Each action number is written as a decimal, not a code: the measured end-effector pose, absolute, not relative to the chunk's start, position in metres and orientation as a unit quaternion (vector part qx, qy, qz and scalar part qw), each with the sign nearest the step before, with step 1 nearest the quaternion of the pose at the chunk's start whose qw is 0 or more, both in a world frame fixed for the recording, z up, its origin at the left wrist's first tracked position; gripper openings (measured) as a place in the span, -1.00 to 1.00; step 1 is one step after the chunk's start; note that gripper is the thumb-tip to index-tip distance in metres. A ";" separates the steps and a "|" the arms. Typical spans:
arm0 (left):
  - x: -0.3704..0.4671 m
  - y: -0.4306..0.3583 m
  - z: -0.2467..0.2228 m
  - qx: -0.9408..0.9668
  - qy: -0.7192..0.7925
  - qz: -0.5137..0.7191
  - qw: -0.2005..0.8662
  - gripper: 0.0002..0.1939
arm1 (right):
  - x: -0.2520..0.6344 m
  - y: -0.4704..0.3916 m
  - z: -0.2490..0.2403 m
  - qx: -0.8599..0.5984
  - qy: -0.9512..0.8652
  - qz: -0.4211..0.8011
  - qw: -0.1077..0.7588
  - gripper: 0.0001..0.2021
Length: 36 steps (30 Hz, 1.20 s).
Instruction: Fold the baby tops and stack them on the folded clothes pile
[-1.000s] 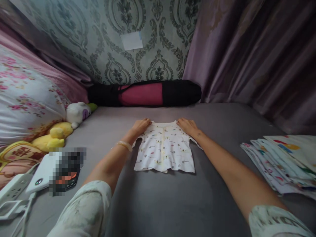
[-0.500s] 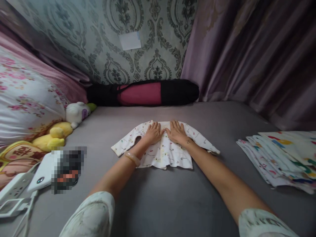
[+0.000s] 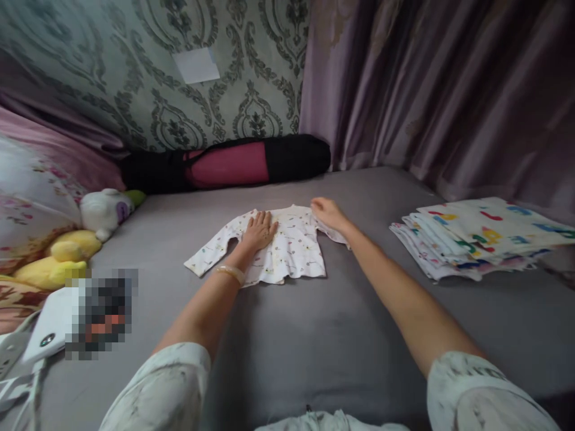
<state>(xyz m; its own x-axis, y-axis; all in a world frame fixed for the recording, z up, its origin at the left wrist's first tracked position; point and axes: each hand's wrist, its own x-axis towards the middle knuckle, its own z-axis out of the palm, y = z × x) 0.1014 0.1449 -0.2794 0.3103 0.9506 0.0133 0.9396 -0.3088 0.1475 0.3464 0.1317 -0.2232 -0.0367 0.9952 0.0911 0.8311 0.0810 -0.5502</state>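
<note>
A small white long-sleeved baby shirt [image 3: 291,248] with a tiny coloured print lies spread on the grey sheet, its left sleeve stretched out to the side. My left hand [image 3: 259,230] rests flat on the upper left of its chest, fingers extended. At the shirt's right shoulder, my right hand [image 3: 327,212] has its fingers curled in on the fabric at the top of the sleeve. That sleeve is partly hidden behind my right hand and forearm.
A stack of folded printed cloths [image 3: 480,236] lies to the right. Along the wall is a long black and red bag [image 3: 229,161]. Plush toys [image 3: 105,212], a white power bank [image 3: 54,323] and cables are on the left.
My right hand has gone from lying flat on the shirt's chest to its right shoulder, with the fingers closing there. My left hand stays flat. The view has turned right.
</note>
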 end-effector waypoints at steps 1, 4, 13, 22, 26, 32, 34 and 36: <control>0.101 0.144 -0.278 0.807 0.585 0.046 0.060 -0.31 | 0.365 0.122 -0.219 -0.679 -0.668 0.208 0.221 -0.65; 0.103 0.142 -0.273 0.802 0.592 0.043 0.068 -0.30 | 0.416 0.087 -0.212 -0.734 -0.596 0.257 0.200 -0.68; 0.165 0.143 -0.257 0.864 0.479 0.141 0.057 -0.54 | 0.447 0.048 -0.226 -0.762 -0.565 0.272 0.162 -0.72; 0.213 0.158 -0.282 0.886 0.412 0.184 0.108 -0.63 | 0.427 0.077 -0.240 -0.750 -0.622 0.207 0.089 -0.84; 0.218 0.158 -0.293 0.874 0.422 0.214 0.111 -0.60 | 0.422 0.078 -0.236 -0.747 -0.623 0.200 0.119 -0.90; 0.218 0.155 -0.298 0.868 0.430 0.230 0.099 -0.55 | 0.426 0.089 -0.231 -0.752 -0.584 0.217 0.217 -0.87; 0.217 0.155 -0.297 0.866 0.434 0.226 0.100 -0.54 | 0.432 0.096 -0.230 -0.749 -0.564 0.255 0.233 -0.85; 0.217 0.155 -0.296 0.866 0.438 0.220 0.101 -0.53 | 0.440 0.102 -0.229 -0.745 -0.541 0.303 0.244 -0.82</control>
<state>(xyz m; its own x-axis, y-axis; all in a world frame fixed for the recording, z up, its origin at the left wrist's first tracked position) 0.2170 0.1545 -0.2959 0.5198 0.8023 0.2934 0.7134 -0.5966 0.3676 0.4401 0.1017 -0.2290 0.2309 0.9547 -0.1878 0.6584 -0.2954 -0.6923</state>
